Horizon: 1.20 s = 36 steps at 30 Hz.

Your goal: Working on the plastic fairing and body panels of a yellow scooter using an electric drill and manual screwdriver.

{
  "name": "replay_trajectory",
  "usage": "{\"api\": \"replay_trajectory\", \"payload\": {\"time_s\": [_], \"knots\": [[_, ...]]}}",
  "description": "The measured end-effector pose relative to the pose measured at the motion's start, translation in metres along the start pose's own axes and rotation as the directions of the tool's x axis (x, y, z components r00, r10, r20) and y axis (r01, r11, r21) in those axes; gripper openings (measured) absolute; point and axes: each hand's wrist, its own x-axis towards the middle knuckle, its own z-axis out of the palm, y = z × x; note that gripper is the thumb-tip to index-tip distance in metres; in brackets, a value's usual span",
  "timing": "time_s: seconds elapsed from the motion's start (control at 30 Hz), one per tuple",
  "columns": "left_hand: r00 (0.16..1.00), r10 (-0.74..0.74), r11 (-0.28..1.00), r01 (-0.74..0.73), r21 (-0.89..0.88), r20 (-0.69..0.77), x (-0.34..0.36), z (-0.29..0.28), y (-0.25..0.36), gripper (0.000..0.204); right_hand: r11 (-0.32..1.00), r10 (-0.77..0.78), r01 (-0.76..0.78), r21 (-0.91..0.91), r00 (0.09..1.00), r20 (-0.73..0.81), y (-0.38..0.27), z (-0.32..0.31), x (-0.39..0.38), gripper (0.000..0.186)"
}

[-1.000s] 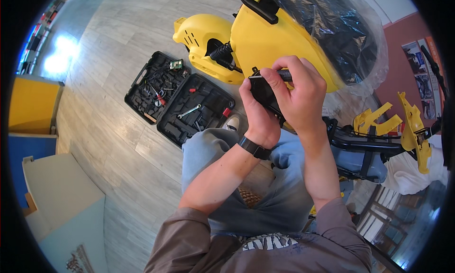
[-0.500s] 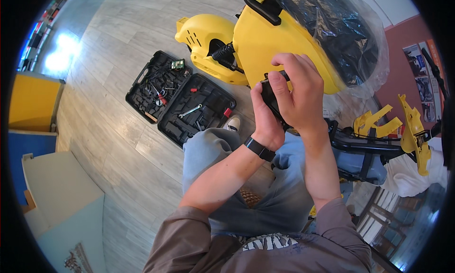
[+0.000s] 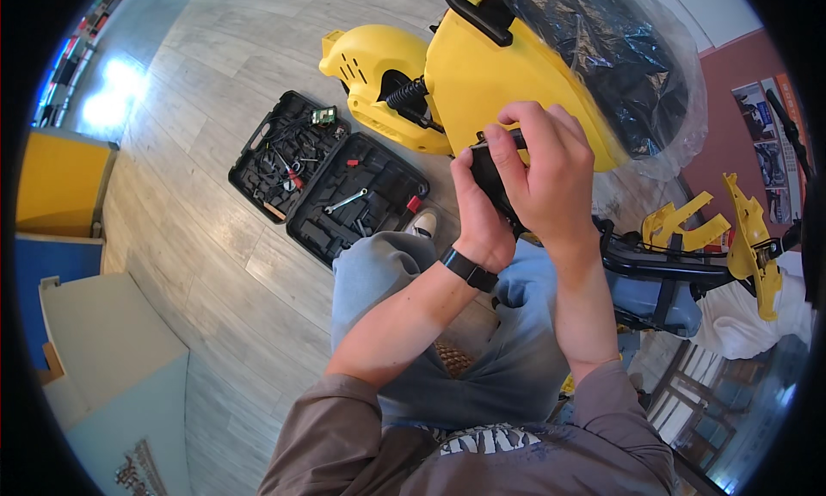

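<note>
A black object [image 3: 490, 176], flat and roughly box-shaped, is held up before the yellow scooter body [image 3: 473, 74]. My left hand [image 3: 482, 225], with a black band on its wrist, cups it from below and along its left side, the thumb pointing up. From the right, my right hand [image 3: 546, 173] grips its upper edge with curled fingers and thumb. The palms hide much of the object, so its exact kind cannot be told.
An opened black tool case [image 3: 297, 221] lies on the wooden floor at left, holding a wrench [image 3: 346, 202], a green circuit board [image 3: 323, 116] and cables. Clear plastic wrap covers the scooter's black seat [image 3: 594, 57]. Yellow and black vehicle parts [image 3: 688, 225] stand at right.
Both hands keep their hold on the black object. My right hand has shifted very slightly, with its fingers moved a little to the right; more of the object's dark face shows between the hands.
</note>
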Motion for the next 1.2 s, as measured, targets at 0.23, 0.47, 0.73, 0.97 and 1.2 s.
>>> {"api": "replay_trajectory", "payload": {"time_s": [0.23,0.47,0.73,0.97,1.2], "knots": [[0.999,-0.038,0.999,0.038,-0.002,0.004,-0.005,0.004,0.003,0.049,0.998,0.059,-0.059,0.037,0.998,-0.007,0.003,0.006,-0.003,0.012],[1.0,-0.012,1.0,0.012,0.014,-0.004,-0.007,0.005,0.004,0.048,0.996,0.05,-0.048,0.075,0.998,-0.025,0.007,0.007,-0.004,0.021],[0.998,-0.031,0.999,0.032,0.022,-0.057,-0.005,0.001,0.004,0.046,0.995,0.035,-0.037,0.091,0.999,0.017,0.005,0.005,-0.004,0.023],[1.0,0.019,0.999,-0.019,0.03,-0.013,-0.007,0.006,0.004,0.047,0.999,0.04,-0.041,0.007,0.998,0.054,0.009,-0.002,-0.006,0.023],[1.0,0.014,1.0,-0.014,0.004,-0.012,-0.004,0.003,0.004,0.049,0.996,0.06,-0.055,0.074,0.996,-0.071,0.011,0.006,-0.005,0.016]]}}
